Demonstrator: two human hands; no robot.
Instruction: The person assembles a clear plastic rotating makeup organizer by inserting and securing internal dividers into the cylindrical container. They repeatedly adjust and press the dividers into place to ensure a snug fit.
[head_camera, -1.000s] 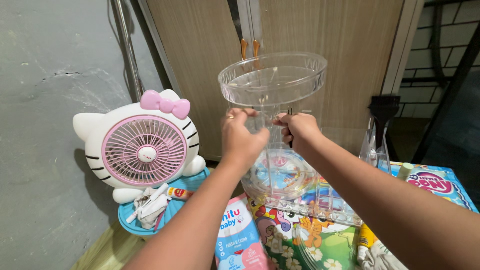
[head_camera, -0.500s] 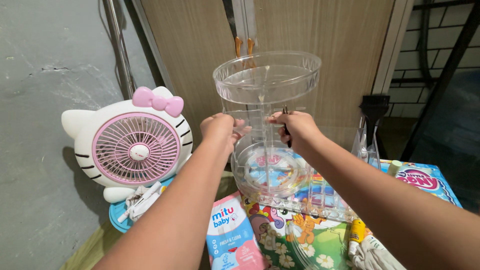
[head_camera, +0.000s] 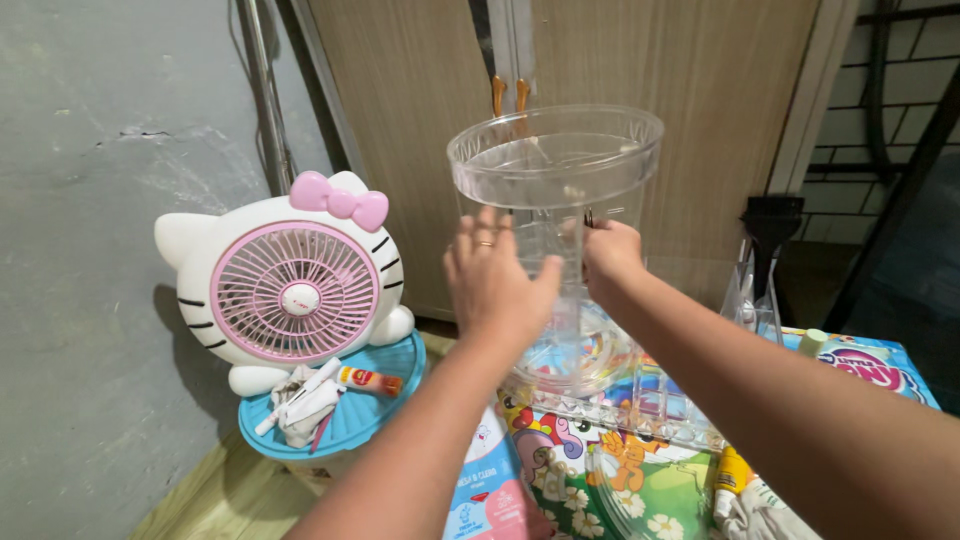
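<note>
A: Where is the clear plastic organiser (head_camera: 556, 170) at this moment?

B: It stands upright in the middle of the view, in front of the wooden cabinet doors (head_camera: 420, 110). Its round upper tray is on top, and the lower round tray (head_camera: 585, 350) sits on the colourful cartoon-printed surface (head_camera: 620, 470).

A: And the hands, what do they do?

B: The left hand (head_camera: 495, 275) is open, fingers spread, flat against the near side of the central column, under the upper tray. It has a ring on one finger. The right hand (head_camera: 610, 258) is closed around the column just beside it. The two hands are near each other but not touching.

A: What is at the left?

B: A white and pink cat-shaped fan (head_camera: 290, 285) stands on a blue round lid (head_camera: 385, 400), near the grey wall (head_camera: 90, 200). Some small things lie on this lid in front of the fan; one is a small tube (head_camera: 368, 380).
</note>
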